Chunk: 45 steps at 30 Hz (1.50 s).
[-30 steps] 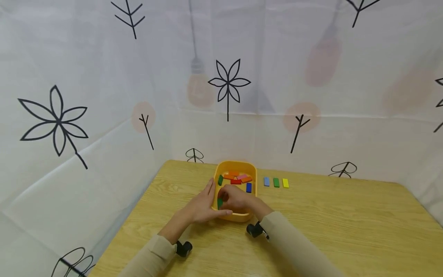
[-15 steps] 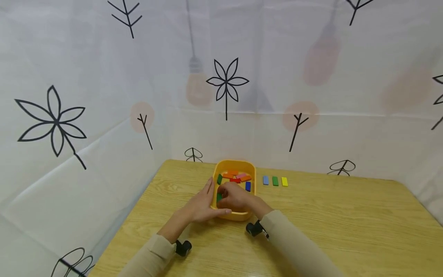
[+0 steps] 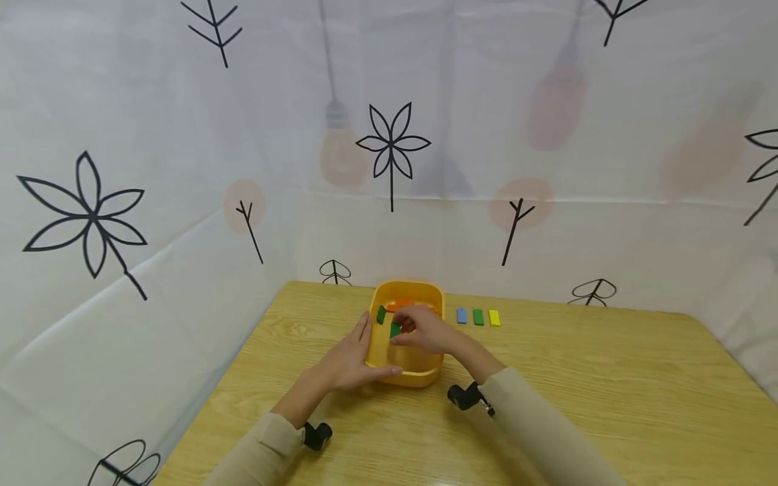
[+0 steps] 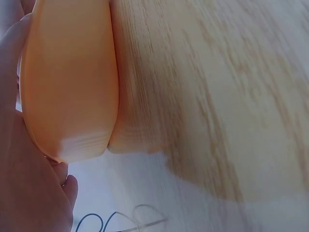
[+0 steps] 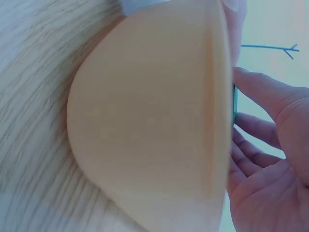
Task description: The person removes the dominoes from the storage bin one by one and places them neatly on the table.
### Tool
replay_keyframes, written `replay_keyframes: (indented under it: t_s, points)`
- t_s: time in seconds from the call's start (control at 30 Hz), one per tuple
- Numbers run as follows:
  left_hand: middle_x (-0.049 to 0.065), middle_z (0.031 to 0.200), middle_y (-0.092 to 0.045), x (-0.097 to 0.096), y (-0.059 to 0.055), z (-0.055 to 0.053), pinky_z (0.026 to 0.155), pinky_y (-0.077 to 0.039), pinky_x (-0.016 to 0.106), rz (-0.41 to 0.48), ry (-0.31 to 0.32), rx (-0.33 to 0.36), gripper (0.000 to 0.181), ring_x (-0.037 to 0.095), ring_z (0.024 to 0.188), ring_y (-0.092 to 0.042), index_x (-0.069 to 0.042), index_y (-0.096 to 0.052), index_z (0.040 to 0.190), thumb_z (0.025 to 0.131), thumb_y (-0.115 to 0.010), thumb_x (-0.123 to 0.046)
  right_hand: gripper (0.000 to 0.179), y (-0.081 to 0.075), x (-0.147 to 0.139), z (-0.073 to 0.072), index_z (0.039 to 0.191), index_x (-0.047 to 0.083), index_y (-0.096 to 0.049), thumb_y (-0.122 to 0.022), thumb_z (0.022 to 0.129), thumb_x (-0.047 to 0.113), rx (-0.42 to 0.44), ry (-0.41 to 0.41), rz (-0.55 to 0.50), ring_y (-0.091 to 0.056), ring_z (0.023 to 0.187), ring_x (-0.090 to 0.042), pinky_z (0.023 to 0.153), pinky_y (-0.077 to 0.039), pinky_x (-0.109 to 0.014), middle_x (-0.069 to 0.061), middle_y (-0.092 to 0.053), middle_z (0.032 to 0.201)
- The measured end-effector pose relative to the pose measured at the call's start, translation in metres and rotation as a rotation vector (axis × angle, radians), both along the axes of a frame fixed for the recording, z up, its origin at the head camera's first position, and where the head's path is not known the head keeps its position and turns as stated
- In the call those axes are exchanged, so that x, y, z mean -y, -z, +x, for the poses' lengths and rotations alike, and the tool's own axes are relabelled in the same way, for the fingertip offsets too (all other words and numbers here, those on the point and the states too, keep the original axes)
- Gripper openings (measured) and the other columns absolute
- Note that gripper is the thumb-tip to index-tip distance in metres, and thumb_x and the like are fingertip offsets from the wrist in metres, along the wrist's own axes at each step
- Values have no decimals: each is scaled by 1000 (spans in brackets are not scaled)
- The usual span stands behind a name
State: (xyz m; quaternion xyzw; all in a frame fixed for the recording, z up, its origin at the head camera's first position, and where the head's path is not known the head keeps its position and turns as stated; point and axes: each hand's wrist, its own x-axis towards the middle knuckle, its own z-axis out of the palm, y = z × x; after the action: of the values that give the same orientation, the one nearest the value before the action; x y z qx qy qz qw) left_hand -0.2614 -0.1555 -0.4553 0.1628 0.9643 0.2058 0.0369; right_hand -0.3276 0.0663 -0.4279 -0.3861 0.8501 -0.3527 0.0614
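Observation:
My left hand (image 3: 346, 361) rests against the near left corner of a yellow plastic tray (image 3: 379, 347), its fingers along the side wall and thumb along the front. Over the tray, my right hand (image 3: 427, 331) pinches a small flat green block (image 3: 395, 330) between thumb and fingers. The right wrist view catches only the edge of that green block (image 5: 235, 104) beyond the tray wall (image 5: 145, 121). Inside the tray lie another green block (image 3: 381, 314) and orange blocks (image 3: 401, 305) at the far end. My right hand hides others.
Right of the tray, a light blue block (image 3: 462, 316), a green block (image 3: 478, 317) and a yellow block (image 3: 495, 318) lie in a spaced row on the wooden table (image 3: 577, 391). A white printed cloth (image 3: 450, 236) hangs behind the table and on its left.
From the tray's near left part, my right hand has lifted the green block and moved it up and to the right. My left hand stays at the tray's corner.

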Motion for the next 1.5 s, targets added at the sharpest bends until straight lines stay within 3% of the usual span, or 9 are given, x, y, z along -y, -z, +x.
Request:
replay_keyframes:
  t_s: [0.37,0.6,0.73,0.97,1.2,1.5]
  points:
    - [10,172,3,5,2,1,118,-35,51,-10,-31,13,122,36,151,-29,-3,-3,164,86,-57,-80,29,-6,-27,2,118,2,-64,-74,96,18,1,-15,-42,-66,101,-27,91,-57,-43,-12,-67,114]
    - [11,172,3,9,3,4,119,-33,50,1,-45,22,124,35,152,-27,-4,-2,164,85,-58,-80,40,-13,-35,7,131,3,-64,-75,95,18,11,-9,-46,-64,102,-25,93,-56,-42,-11,-67,119]
    - [11,172,3,9,2,4,119,-33,51,-1,-41,21,126,35,152,-28,-5,-1,164,83,-57,-83,38,-13,-45,9,128,0,-64,-75,95,17,-10,-5,-61,-65,105,-29,94,-56,-46,-13,-67,117]
    - [9,172,4,6,2,2,120,-32,50,-13,-43,31,128,35,153,-26,-7,-1,165,80,-54,-87,38,-15,-73,10,124,-6,-64,-74,96,18,7,61,-64,-63,101,-28,96,-55,-51,-13,-67,111]
    - [9,173,3,3,-1,2,120,-31,50,-11,-46,34,130,35,153,-26,-7,-1,165,79,-55,-88,37,-12,-110,5,122,-7,-64,-75,95,17,-52,107,-53,-62,96,-24,92,-55,-52,-12,-67,107]
    - [8,172,4,0,1,2,121,-30,49,-16,-30,37,130,33,154,-24,-6,-1,165,80,-54,-88,37,-8,-156,4,120,-9,-65,-77,93,13,-116,190,-28,-65,96,-31,89,-56,-53,-17,-66,108]
